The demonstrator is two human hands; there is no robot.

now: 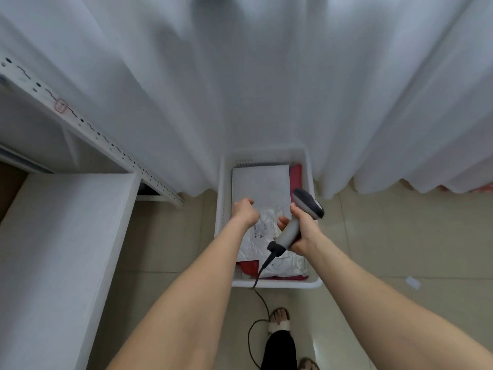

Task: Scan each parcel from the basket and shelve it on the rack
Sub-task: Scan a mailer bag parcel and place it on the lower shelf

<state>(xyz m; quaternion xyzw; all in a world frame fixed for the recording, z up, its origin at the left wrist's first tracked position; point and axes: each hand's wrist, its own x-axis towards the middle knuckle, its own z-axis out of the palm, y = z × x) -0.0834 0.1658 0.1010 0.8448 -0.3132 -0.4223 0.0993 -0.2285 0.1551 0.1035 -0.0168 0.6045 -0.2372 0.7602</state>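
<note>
Rack (88,126) at far left: white perforated upright and shelf edge, well apart from the basket; risk of a long carry with a slack parcel that could fold or drop. White block (66,236) below it, low beside the walkway; a possible snag for a swinging parcel. Left hand (244,212) over the basket's near-left side, fingers curled shut on the lower left corner of the grey mailer (261,188); one-corner pinch only, so likely to slip or peel free if lifted fast. Grey mailer lying flat on top of the pile, far half of the basket; label side not visible, so a flip probably needed before scanning, with chance of a fumble. Silver parcel (266,231) beneath, crinkled, printed label facing up; liable to a wrong read if the beam crosses it instead. Red parcels (249,267) at the bottom, mostly covered. Basket (277,283) on the tiled floor against the curtain (240,89); light plastic, apt to shift if the pile drags. Scanner (306,204) held by right hand (302,232), fingers wrapped tight round the handle, head aimed away toward the curtain rather than at any label. Cable (262,263) trailing over the basket rim and looping on the floor beside the foot (278,320); trip or tug hazard on the turn to the rack.
</note>
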